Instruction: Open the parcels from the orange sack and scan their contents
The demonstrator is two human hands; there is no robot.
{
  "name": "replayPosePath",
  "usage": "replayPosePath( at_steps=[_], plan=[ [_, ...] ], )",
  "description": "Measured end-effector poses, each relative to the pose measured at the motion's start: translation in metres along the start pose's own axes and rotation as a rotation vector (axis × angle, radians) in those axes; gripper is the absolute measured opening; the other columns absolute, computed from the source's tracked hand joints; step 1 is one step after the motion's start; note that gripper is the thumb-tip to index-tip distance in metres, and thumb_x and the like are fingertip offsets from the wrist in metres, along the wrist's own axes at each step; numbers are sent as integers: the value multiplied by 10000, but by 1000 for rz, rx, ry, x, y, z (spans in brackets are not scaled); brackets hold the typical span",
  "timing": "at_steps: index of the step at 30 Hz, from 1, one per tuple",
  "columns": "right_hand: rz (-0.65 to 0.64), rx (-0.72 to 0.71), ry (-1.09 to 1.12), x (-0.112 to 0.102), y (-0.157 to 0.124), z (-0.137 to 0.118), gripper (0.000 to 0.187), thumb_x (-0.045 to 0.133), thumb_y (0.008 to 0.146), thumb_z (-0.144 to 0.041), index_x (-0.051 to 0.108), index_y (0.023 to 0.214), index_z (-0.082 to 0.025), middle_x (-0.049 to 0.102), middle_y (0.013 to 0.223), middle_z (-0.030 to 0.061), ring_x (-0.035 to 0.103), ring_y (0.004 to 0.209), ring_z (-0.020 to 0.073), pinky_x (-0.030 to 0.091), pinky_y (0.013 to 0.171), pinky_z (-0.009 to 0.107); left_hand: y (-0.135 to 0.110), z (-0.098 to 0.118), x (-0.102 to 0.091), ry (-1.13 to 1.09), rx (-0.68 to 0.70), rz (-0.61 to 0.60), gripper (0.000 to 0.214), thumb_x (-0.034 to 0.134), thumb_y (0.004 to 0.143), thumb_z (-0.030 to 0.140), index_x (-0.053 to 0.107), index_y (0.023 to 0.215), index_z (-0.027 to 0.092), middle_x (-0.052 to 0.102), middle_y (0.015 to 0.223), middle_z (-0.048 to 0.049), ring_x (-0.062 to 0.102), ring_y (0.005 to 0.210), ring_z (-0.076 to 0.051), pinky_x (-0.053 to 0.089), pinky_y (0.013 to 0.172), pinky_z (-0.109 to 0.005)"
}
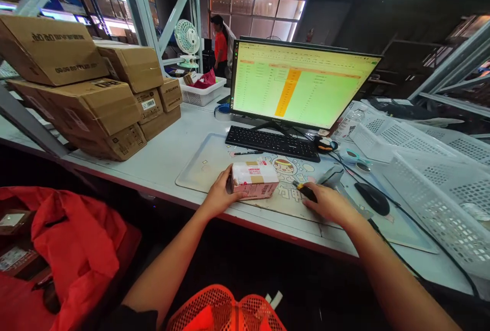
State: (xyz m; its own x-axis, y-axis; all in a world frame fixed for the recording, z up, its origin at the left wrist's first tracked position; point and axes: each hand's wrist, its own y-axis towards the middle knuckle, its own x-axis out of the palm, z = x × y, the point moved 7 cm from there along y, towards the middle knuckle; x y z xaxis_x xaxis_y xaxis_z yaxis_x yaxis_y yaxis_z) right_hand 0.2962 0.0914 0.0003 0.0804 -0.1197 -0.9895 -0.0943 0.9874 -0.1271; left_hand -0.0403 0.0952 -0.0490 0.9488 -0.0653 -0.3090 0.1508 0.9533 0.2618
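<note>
A small taped parcel (255, 180) with pink-printed white tape lies on the desk mat (199, 165) in front of the keyboard (272, 143). My left hand (221, 193) grips the parcel's left end, fingers curled round it. To its right, my right hand (327, 203) is closed round a dark handheld scanner with a yellow trim (306, 191), its tip pointing at the parcel's right end. A monitor (298, 83) behind shows a green spreadsheet.
Stacked cardboard boxes (88, 96) fill the desk's left. White plastic baskets (440, 188) crowd the right, beside a black mouse (372, 198) and cables. A red bag (72, 249) sits lower left, an orange mesh basket (225, 313) below. A person in red stands far back.
</note>
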Motion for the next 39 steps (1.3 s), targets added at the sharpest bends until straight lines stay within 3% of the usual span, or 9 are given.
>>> replayPosePath(
  at_steps=[4,8,10,13,16,19,24,35,39],
  plan=[
    [137,37,134,0,-23,0,458,458,964,-231,627,1377,-128,735,1184,178,713,1024,305,532,879,385,-3,10,6,-62,66,-211,1038,868,744,500,373,1606,202,429,1632,-146,381,1528,-345,295,1278,-477],
    [179,46,588,-14,-15,-12,487,398,970,-254,626,1391,-165,759,906,75,674,641,188,545,636,296,-4,11,5,-77,46,-238,1075,888,724,512,368,1613,205,408,1650,-137,364,1538,-347,258,1294,-480],
    [163,-30,762,-20,-11,-26,486,418,964,-307,649,1371,-177,764,993,72,607,523,142,507,506,267,-4,10,5,-74,41,-236,1081,890,725,507,361,1617,203,397,1656,-136,354,1545,-341,244,1300,-478],
    [182,-112,826,-28,-12,-43,485,451,946,-333,698,1328,-167,753,1148,98,579,496,117,477,444,255,-5,10,5,-80,56,-235,1081,899,720,491,365,1617,213,408,1649,-135,360,1540,-344,259,1294,-479],
    [238,-112,798,-31,-22,-49,487,457,957,-352,719,1326,-172,763,1151,95,645,591,151,537,523,275,-5,12,6,-87,83,-242,1082,907,712,482,370,1614,220,438,1626,-146,392,1519,-354,288,1280,-494],
    [290,-108,748,-34,-35,-50,459,475,960,-348,745,1297,-190,768,1175,82,732,849,226,619,763,354,-5,14,6,-43,109,-230,1066,898,717,498,379,1603,213,449,1613,-152,411,1507,-345,294,1275,-496],
    [315,-167,721,-41,-52,-55,438,468,954,-309,764,1266,-230,738,1270,41,692,1185,266,534,1079,442,-7,17,5,30,105,-196,1047,911,694,482,412,1570,198,473,1589,-153,436,1492,-327,320,1267,-467],
    [160,-243,713,-27,-74,-53,473,460,964,-371,754,1288,-190,731,1279,65,694,1195,280,524,1086,431,-13,19,9,43,130,-127,1004,896,711,495,419,1550,217,523,1512,-149,506,1420,-338,387,1219,-478],
    [240,-105,670,-22,-71,-34,477,462,982,-402,725,1317,-187,697,1348,94,651,1261,304,505,1102,447,-14,41,-10,154,174,95,995,879,744,466,381,1574,235,504,1448,-142,515,1383,-325,423,1185,-476]
  ],
)
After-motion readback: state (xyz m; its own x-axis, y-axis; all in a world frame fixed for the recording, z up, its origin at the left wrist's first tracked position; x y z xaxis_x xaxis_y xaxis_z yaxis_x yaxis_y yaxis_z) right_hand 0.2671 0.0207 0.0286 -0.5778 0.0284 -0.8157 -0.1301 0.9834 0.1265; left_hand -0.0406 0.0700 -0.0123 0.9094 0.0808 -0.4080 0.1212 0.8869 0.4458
